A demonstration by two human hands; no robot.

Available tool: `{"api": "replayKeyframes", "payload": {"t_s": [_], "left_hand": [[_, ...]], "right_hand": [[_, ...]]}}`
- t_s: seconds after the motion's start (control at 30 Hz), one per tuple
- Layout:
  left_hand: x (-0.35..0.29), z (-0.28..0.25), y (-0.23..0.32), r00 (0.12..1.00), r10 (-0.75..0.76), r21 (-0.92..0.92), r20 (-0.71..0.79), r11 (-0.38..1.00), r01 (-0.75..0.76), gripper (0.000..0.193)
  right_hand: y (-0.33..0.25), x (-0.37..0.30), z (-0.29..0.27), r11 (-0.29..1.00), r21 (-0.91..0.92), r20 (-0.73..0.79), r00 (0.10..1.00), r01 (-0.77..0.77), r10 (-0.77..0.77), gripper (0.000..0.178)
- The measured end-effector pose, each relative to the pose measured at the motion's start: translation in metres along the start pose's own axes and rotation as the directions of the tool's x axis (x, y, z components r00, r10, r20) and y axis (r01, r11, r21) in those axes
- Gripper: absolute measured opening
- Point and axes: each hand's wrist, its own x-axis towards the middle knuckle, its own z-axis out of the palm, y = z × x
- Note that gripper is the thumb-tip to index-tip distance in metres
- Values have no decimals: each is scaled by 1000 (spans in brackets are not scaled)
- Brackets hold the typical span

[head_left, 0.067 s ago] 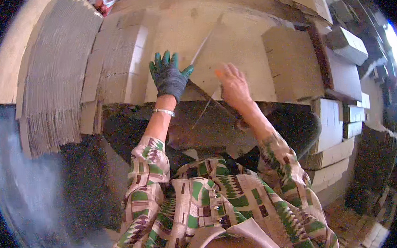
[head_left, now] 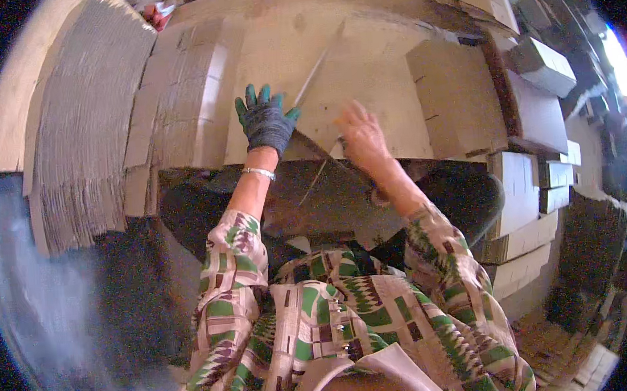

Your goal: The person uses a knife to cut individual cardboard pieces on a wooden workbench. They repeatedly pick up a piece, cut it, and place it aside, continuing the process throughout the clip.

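The wearer's loose shirt (head_left: pixel 315 319), patterned in green, cream and dark brown with a pale collar (head_left: pixel 407 375), fills the near part of the view, and its sleeves reach forward. Beyond it, the dark-clad right knee (head_left: pixel 473 195) sits beneath the edge of a pale tan board (head_left: pixel 384 67). A light bracelet (head_left: pixel 259 174) circles the left wrist.

The left hand (head_left: pixel 262 123), in a grey knit glove with green fingertips, is held wide over the board's near edge, back upward, fingers fanned. The bare right hand (head_left: pixel 362 135) is near it, across a gap, fingers reaching forward; motion blurs it, and whether it grips anything cannot be told. The board lies under and ahead of both hands. A thin pale strip (head_left: pixel 319 64) slants away across it from beside the gloved thumb.

To the left, a smaller pile of cardboard sheets (head_left: pixel 176 107) lies next to a tall stack of corrugated cardboard (head_left: pixel 87 124), its many edges showing. On the right are a flat brown cardboard piece (head_left: pixel 458 98) and pale cardboard bundles (head_left: pixel 513 189). Farther off, a small red object (head_left: pixel 160 16) shows at upper left, too blurred to identify.
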Motion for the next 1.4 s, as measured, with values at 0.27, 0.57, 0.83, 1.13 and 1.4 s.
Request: {"api": "replayKeyframes", "payload": {"t_s": [0.27, 0.57, 0.83, 1.13, 1.4], "left_hand": [[-16, 21, -44, 975, 39, 60, 217, 997, -53, 28], [-10, -32, 37, 985, 138, -155, 99, 980, -122, 61], [1, -4, 97, 905, 258, -250, 339, 952, -177, 42], [8, 19, 90, 837, 191, -95, 513, 982, -166, 29], [5, 15, 88, 900, 237, -192, 367, 965, -176, 32]], "right_hand": [[-46, -8, 12, 976, 201, 150, 982, 80, -111, 60], [166, -49, -40, 667, -397, -223, 771, -631, 597, 63], [191, -49, -105, 574, 118, -270, 531, -810, 804, 34], [55, 8, -71, 876, 313, -77, 910, -367, 408, 102], [47, 17, -27, 926, 234, -1, 952, -297, 306, 91]]}}
